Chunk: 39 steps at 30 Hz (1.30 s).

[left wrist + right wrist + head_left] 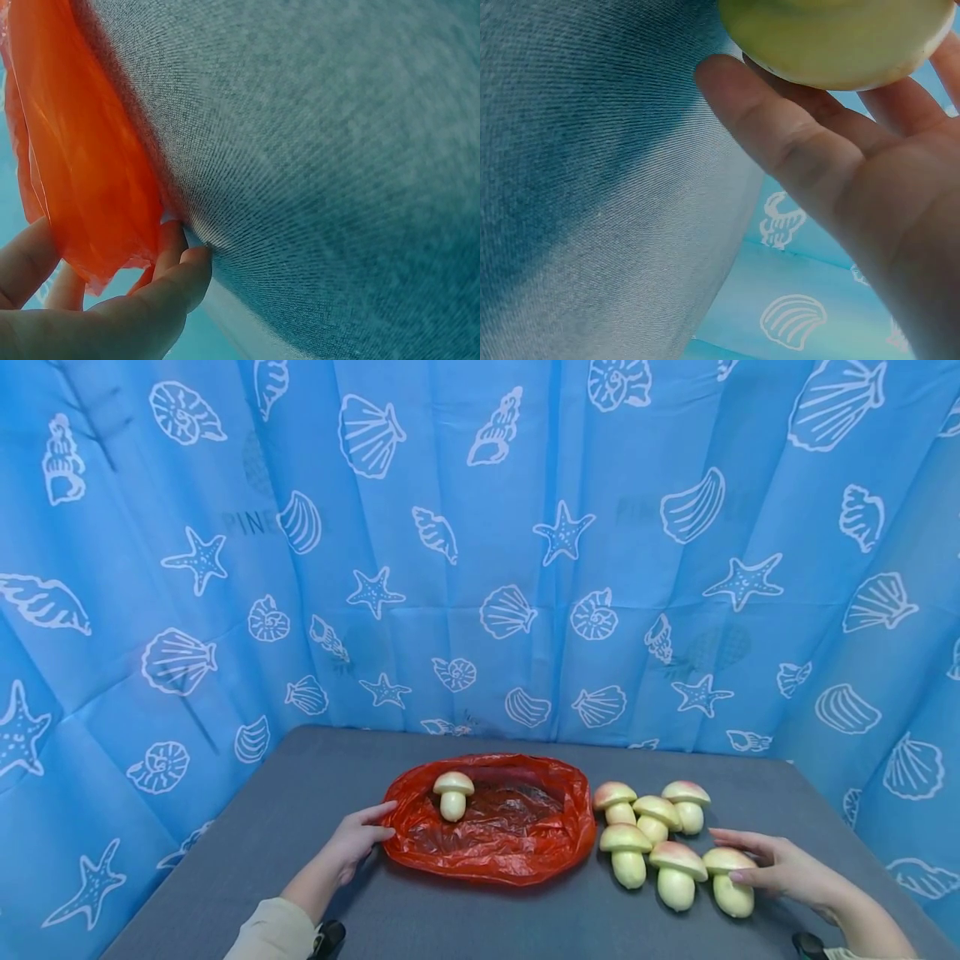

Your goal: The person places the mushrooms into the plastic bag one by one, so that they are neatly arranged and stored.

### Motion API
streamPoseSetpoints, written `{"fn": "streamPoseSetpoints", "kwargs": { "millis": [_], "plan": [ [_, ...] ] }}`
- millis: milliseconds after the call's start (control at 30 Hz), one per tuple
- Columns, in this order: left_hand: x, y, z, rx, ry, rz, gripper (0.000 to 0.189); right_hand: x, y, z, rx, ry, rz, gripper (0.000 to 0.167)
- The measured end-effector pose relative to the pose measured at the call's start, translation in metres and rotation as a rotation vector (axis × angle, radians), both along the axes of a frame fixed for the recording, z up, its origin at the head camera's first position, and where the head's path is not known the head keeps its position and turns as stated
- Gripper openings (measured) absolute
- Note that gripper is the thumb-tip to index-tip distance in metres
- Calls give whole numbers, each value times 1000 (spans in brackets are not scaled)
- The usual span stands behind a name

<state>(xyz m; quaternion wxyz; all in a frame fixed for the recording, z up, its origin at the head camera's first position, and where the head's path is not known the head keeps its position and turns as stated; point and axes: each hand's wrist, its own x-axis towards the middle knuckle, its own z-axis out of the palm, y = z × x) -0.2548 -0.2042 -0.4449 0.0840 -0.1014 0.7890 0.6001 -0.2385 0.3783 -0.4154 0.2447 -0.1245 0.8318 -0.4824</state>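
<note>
In the head view, a red plastic bag (pixel 502 872) lies with its mouth spread wide. One mushroom-shaped piece (pixel 453 795), with a pale cap and stem, is inside at the left. My left hand (pixel 358 842) holds the bag's left edge between thumb and fingers; in the left wrist view the orange-red film (pixel 90 172) passes between them. Near the front right, my right hand (pixel 787 870) reaches around another mushroom (pixel 733 893), its thumb over the side and forefinger extended past the cap. The right wrist view shows that cap (pixel 840 52) above the loosely spread fingers.
Several more mushrooms, such as a front one (pixel 677 885) and a back one (pixel 687 802), cluster right of the bag. Everything lies on a dark grey cloth-covered table (pixel 300 785). A blue shell-print curtain (pixel 480 560) stands behind and around the sides.
</note>
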Motion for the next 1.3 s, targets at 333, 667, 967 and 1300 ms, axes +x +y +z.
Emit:
{"fn": "streamPoseSetpoints", "kwargs": {
  "millis": [333,667,967,1300],
  "plan": [
    [2,1,1,-3,23,1,51,4,1,11,-51,58,18,42],
    [1,1,0,-10,18,-7,52,6,-7,29,-54,129,15,43],
    [2,2,1,-17,31,-3,51,6,-25,38,39,240,-29,61],
    [1,2,0,-2,27,-4,51,3,-43,48,55,252,-95,67]
  ]
}}
